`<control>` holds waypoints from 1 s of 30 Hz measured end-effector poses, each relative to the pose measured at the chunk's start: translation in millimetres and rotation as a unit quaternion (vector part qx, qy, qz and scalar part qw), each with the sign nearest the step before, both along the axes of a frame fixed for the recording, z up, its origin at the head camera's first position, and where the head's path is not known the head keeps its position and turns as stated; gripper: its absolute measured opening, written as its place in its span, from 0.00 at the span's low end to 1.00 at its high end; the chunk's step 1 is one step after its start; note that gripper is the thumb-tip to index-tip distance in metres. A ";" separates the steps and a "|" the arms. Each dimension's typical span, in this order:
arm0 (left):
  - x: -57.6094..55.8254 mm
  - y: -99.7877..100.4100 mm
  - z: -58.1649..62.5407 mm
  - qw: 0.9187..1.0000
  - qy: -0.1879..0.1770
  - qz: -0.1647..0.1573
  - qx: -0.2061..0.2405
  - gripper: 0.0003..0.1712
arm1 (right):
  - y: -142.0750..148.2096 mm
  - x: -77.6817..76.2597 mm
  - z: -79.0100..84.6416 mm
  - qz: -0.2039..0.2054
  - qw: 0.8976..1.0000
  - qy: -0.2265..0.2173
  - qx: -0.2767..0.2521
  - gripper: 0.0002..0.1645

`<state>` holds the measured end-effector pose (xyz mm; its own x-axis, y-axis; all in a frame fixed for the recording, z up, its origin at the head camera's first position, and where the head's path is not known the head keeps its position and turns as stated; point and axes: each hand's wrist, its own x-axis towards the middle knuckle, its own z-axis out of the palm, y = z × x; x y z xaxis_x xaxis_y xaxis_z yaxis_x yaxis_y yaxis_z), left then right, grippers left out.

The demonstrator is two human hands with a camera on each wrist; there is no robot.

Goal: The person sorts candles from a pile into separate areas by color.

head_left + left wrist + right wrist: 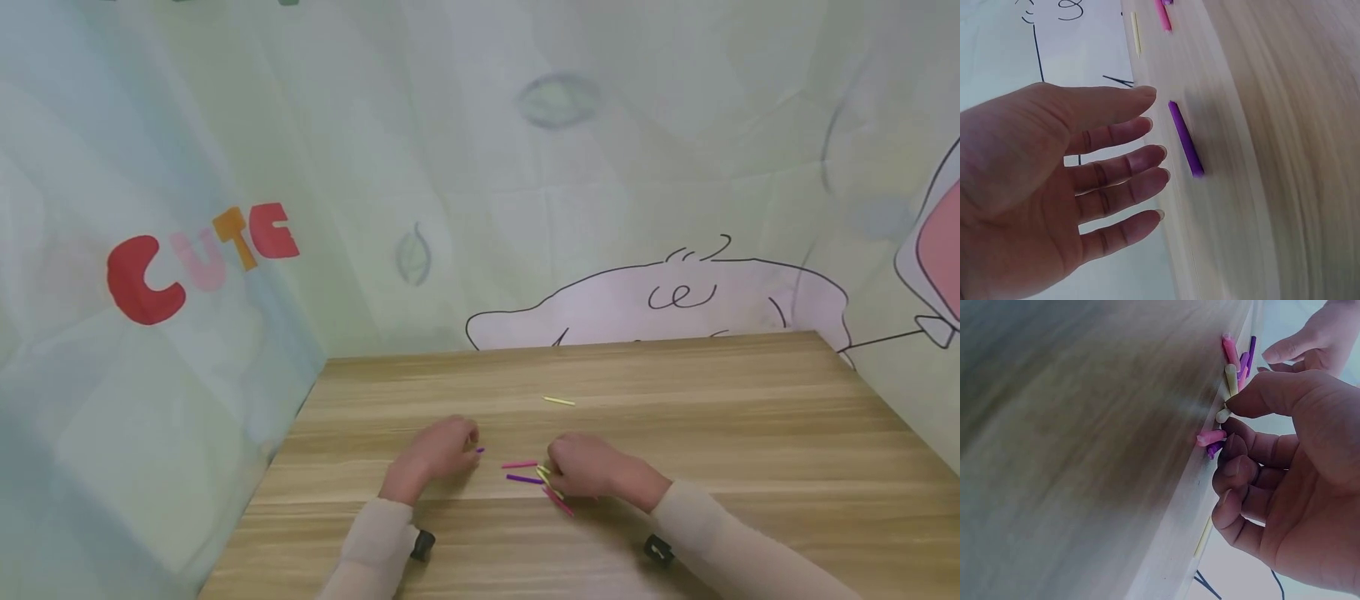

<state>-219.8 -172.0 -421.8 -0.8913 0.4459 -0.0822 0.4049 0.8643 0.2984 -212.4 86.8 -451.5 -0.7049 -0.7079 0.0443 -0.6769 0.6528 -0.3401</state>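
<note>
The right grip point(588, 467) is together: its thumb point(1266, 394) and forefinger point(1269, 449) pinch the end of a yellow stick point(1222, 416), low over the wood-grained bench point(420, 383). The other fingers of that hand curl inward. The left grip point(444, 450) is apart, its thumb clear of four nearly straight, relaxed fingers. A purple stick point(1185, 139) lies on the bench just beside those fingertips, with a gap between.

Between the two hands is a loose cluster of thin sticks. A pink stick point(519, 465) lies on its left side, with a second purple stick point(523, 479) just nearer the person, roughly alongside. Another yellow stick point(1231, 378) lies next to the pinched one, and another pink stick point(557, 502) slants along the near edge of the cluster. In the right wrist view, a pink end point(1211, 437) and a purple end point(1213, 449) show close to the curled fingers. Well apart, farther back on the bench, lies a lone yellow stick point(558, 401).

Both arms wear cream sleeves point(375, 542), with a small black device point(423, 546) near each wrist. Behind the bench hangs pale cloth point(420, 125), printed with colourful letters point(146, 279) spelling CUTE and a pink cartoon animal point(600, 308).
</note>
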 end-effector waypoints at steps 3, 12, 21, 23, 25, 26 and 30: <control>-1.0 4.8 -1.2 1.000 -0.001 0.000 -0.006 0.09 | -0.6 -0.1 -0.3 0.002 1.000 0.004 0.003 0.21; 1.6 15.0 -6.6 1.000 0.002 -0.008 -0.021 0.08 | 0.1 1.8 -3.8 0.005 1.000 0.008 0.004 0.19; 0.7 30.0 -2.4 0.998 0.032 -0.043 -0.033 0.11 | 1.1 0.7 -4.3 0.001 0.999 0.034 -0.003 0.21; 0.0 34.7 -2.5 0.998 0.032 -0.050 -0.032 0.11 | 1.1 -0.3 -5.0 0.001 0.999 0.036 -0.003 0.21; -0.5 38.9 -3.5 0.997 0.032 -0.055 -0.034 0.11 | 1.4 -1.0 -5.9 0.000 0.999 0.038 -0.002 0.21; -0.5 40.6 -4.0 0.997 0.032 -0.058 -0.034 0.11 | 1.6 -1.2 -6.2 0.000 0.999 0.037 -0.002 0.20; -0.1 46.3 -4.3 0.996 0.037 -0.073 -0.036 0.10 | 2.1 -1.2 -5.8 -0.001 0.999 0.033 0.001 0.19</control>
